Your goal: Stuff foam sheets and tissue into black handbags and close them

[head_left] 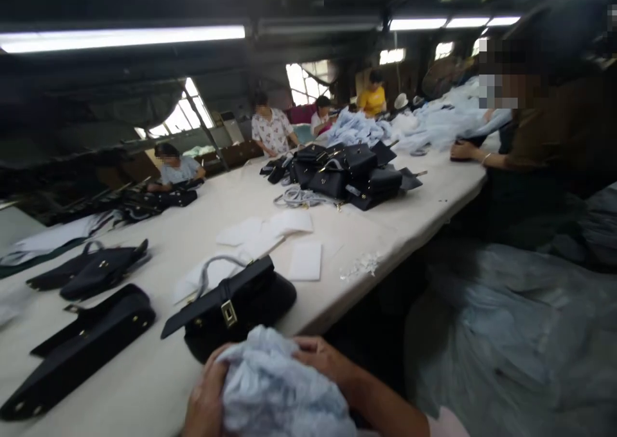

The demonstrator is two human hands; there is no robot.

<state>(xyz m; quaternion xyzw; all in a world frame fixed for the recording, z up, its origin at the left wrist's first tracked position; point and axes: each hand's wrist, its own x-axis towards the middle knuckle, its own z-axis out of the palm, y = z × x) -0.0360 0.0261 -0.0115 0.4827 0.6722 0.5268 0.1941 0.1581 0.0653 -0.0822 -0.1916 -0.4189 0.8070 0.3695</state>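
A crumpled bundle of pale blue, thin wrapping material [279, 385] is held between both hands at the bottom centre. My left hand [207, 392] presses on its left side with fingers curved round it. My right hand [325, 363] grips its upper right side. Just beyond the bundle a black handbag [241, 299] with a gold clasp and a grey handle lies on the pale table [168, 366]. What is inside the bundle, if anything, is hidden.
More black bags lie at the left [91, 344] and further up [103, 267]. A pile of black bags [354, 173] stands mid-table, near white sheets [305, 261] and white scraps [361, 265]. A person [540, 115] works at the right, above large plastic sacks [520, 334]. Others sit beyond.
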